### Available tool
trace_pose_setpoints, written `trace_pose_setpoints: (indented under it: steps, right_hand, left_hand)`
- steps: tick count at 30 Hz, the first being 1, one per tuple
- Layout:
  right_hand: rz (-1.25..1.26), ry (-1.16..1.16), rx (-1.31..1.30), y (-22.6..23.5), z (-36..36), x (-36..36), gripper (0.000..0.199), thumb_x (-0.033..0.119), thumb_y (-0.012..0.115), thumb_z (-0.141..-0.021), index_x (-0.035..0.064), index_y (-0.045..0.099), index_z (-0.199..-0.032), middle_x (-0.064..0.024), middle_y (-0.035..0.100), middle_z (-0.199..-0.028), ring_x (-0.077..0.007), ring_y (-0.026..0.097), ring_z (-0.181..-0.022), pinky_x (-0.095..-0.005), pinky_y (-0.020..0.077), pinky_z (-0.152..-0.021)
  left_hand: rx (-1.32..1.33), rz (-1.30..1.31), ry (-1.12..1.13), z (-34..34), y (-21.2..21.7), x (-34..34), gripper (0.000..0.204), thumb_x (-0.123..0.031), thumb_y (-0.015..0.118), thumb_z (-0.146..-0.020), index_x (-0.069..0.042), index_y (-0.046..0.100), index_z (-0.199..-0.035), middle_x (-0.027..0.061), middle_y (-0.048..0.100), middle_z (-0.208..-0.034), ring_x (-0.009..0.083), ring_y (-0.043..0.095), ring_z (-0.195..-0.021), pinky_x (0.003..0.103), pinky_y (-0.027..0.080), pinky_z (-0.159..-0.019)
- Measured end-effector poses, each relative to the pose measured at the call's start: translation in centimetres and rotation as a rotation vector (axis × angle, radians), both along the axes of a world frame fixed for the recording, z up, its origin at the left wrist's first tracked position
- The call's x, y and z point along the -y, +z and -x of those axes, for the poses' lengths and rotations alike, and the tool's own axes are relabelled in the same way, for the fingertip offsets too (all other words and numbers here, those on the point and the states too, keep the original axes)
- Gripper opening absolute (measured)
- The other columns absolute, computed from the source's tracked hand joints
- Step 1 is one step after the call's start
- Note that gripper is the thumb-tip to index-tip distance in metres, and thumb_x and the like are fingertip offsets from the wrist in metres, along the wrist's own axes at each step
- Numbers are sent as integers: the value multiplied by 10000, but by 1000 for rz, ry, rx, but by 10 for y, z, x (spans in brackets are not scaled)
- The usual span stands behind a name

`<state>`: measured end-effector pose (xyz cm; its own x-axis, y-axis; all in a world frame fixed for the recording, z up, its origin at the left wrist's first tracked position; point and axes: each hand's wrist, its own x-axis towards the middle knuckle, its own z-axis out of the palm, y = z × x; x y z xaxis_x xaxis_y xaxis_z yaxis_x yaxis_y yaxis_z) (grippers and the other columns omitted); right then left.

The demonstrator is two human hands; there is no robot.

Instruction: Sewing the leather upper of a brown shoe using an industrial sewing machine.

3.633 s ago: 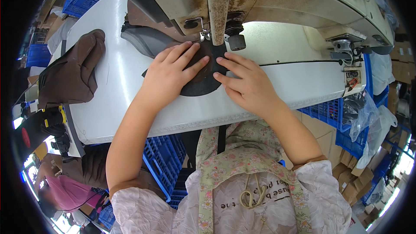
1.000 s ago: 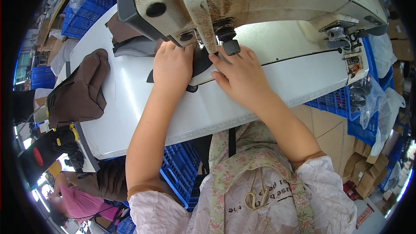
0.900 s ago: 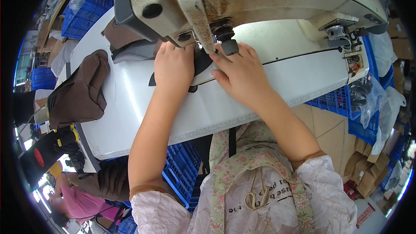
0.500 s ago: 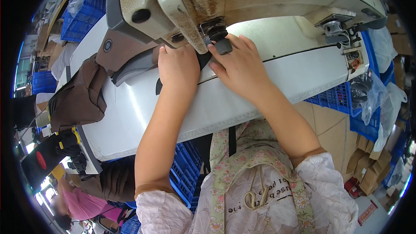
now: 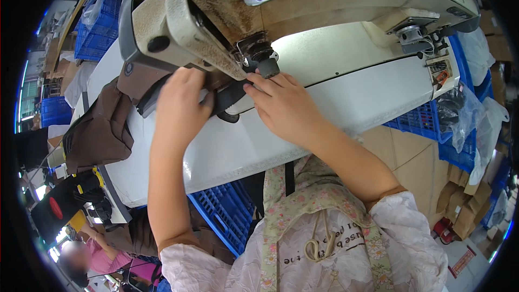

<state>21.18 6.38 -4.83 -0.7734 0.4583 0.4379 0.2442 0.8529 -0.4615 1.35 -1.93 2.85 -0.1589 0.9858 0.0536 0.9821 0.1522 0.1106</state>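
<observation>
So both hands are up at the sewing machine [image 5: 351,0], one each side of a dark piece [image 5: 231,96] that sits in the gap between them, under the machine head. The left hand [image 5: 181,105] points away from the body, fingers pretty much together, thumb off to its right and against the dark piece. Its fingertips kinda disappear by the machine head, so I can't tell if it's pinching anything or just pressing down.

The right hand [image 5: 286,105] is loosely spread, palm down, with the index fingertip at the near-right edge of the dark piece and the thumb tucked lower. There's a dark knob [image 5: 268,67] right at the tips of those fingers.

Just left of the left hand there's a brown panel [image 5: 141,84] with a round eyelet, and further left of that hand a folded brown piece [image 5: 100,130] slumps at the side of the white table [image 5: 265,140]. Closer to the body than the left hand, a blue crate [image 5: 224,213] shows below the table edge. Well off to the right hand's right, a clear plastic bag [image 5: 465,111] hangs by more blue crates.
</observation>
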Motion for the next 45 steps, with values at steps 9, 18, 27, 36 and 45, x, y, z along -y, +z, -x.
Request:
trace_pose_setpoints:
  steps: [9,18,27,36,45]
  right_hand:
    - [67,3,-65,3,-1,-4,271,102,643,-814,11,688,-1065,-120,651,-1129,-278,576,-1161,-420,444,-1020]
    - [68,-27,-132,1,-1,-9,248,58,697,-770,56,696,-1018,-64,659,-1134,-296,600,-1070,-428,480,-954]
    - [96,-11,-173,-2,-2,-11,200,47,692,-754,54,676,-953,-73,663,-1039,-309,594,-1100,-436,480,-967]
    - [107,-37,-169,-1,-2,-9,205,51,689,-761,46,676,-965,-95,662,-1043,-326,591,-1117,-446,480,-954]
    - [123,-33,-107,2,-4,-9,97,66,661,-789,34,647,-879,-111,650,-1134,-285,582,-1164,-409,452,-1029]
  left_hand:
    - [95,144,-171,67,9,28,404,46,622,-778,-2,633,-1179,184,627,-1175,377,561,-1131,415,453,-959]
    - [-162,724,60,38,74,-29,352,-157,530,-858,-69,658,-1173,187,679,-1075,373,630,-1005,457,498,-864]
    - [-393,593,-127,21,52,-37,489,-125,592,-758,-122,613,-1247,165,612,-1271,362,600,-1131,439,471,-983]
    - [-553,393,-539,4,38,11,795,-198,761,-674,-111,489,-1416,120,492,-1443,263,513,-1249,465,386,-1065]
    - [-498,510,-637,24,33,10,996,-273,831,-574,-93,423,-1465,99,377,-1549,225,483,-1268,405,375,-1056]
